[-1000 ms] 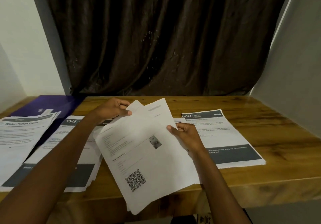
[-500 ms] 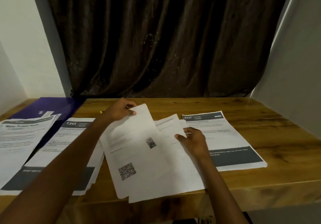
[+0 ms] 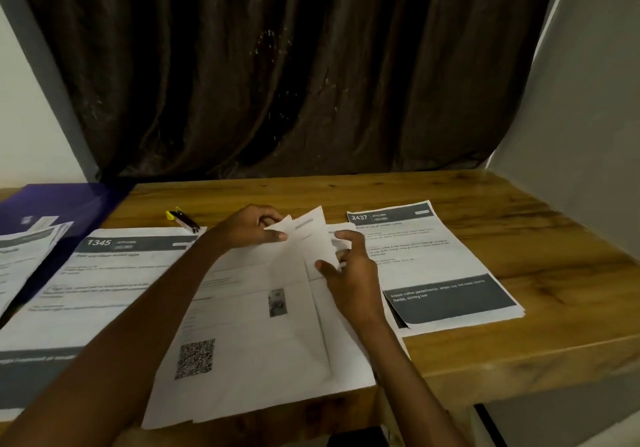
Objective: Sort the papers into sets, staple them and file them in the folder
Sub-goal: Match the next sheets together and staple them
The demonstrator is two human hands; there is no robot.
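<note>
The loose sheets (image 3: pixel 263 335) that were lifted and tilted toward the camera a second ago now lie flat on the table (image 3: pixel 519 273), near edge hanging slightly over the front. The top page shows a small photo and a code square. Only the far corners remain raised.

The left hand (image 3: pixel 249 230) pinches those far corners at 12 o'clock of the sheets, thumb on top and fingers curled beneath. The right hand (image 3: pixel 349 273) lies at 2 o'clock of the sheets, thumb and fingers closing on the right edge of a sheet; the grip appears to be a light pinch, though motion blur makes this uncertain.

Judgement: the change marks a move from holding the bundle to fanning it on the table, so sorting is in progress and no set from this bundle is assigned.

Sorted piles:
- The pile headed 2437 (image 3: pixel 443 266) lies at 3 o'clock of the sheets, touching them under the right hand.
- The pile headed 1345 (image 3: pixel 104 273) lies at 9 o'clock, partly under the left forearm.
- A third pile (image 3: pixel 20 256) lies at the far left edge, overlapping the purple folder (image 3: pixel 62 204) at 10 o'clock.

A small stapler-like tool (image 3: pixel 183 219) rests at 11 o'clock, untouched. Stapling and filing are not yet begun.
</note>
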